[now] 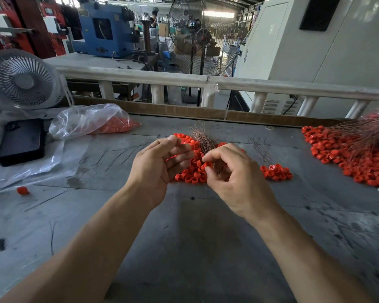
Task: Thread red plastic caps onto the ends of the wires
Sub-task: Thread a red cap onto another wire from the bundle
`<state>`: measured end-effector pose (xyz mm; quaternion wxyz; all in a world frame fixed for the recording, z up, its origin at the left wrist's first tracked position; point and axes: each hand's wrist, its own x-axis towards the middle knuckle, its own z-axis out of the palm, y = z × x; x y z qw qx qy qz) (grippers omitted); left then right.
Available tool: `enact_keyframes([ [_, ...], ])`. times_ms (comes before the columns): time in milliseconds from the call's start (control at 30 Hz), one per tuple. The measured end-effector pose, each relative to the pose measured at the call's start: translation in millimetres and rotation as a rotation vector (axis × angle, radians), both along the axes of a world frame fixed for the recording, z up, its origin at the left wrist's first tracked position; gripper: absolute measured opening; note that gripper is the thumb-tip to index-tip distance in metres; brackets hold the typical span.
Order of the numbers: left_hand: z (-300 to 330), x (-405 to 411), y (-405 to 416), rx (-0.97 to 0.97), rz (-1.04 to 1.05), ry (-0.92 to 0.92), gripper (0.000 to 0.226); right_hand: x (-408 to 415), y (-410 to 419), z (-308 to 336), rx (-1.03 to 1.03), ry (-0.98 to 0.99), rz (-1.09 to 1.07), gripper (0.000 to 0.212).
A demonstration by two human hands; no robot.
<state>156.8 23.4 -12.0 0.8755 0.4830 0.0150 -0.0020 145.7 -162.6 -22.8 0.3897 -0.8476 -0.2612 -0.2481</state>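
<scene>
- A factory floor, under a high metal roof.
- Beyond the fingers (208, 159): a blue machine (103, 29), a pedestal fan (202, 36) and a white cabinet (315, 40).
- Under them: a scuffed grey bench (195, 237) heaped with red caps (346, 158) and wires (363, 132).

Hands: two, left hand (160, 165) and right hand (234, 178). Red cap pinched in the right hand (207, 165): one. Heaps of red caps on the worktop (195, 237): three, namely centre heap (190, 173), small heap (276, 171) and large heap at the right edge (348, 158); caps in each too many to count. Stray red cap near the left edge (22, 190): one. Wire bundles: two, centre bundle (202, 138) and right-edge bundle (363, 132). Plastic bag of caps (90, 121): one. Black case (22, 141): one. White desk fan (23, 78): one.
</scene>
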Motion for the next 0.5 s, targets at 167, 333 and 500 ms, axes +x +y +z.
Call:
enact_keyframes([
  [167,-1.4,0.7,1.7,0.008,0.005,0.008,0.011,0.4,-0.6,-0.6,-0.021,-0.008,-0.008,0.02],
  [333,-0.2,-0.2,2.6,0.029,0.011,-0.003,0.029,3.8,-7.5,1.8,-0.008,-0.042,-0.127,0.015],
  [500,-3.2,-1.2,-2.2,0.29,0.121,-0.011,0.012,19.7,-45.0,5.4,0.02,0.032,-0.537,0.012],
])
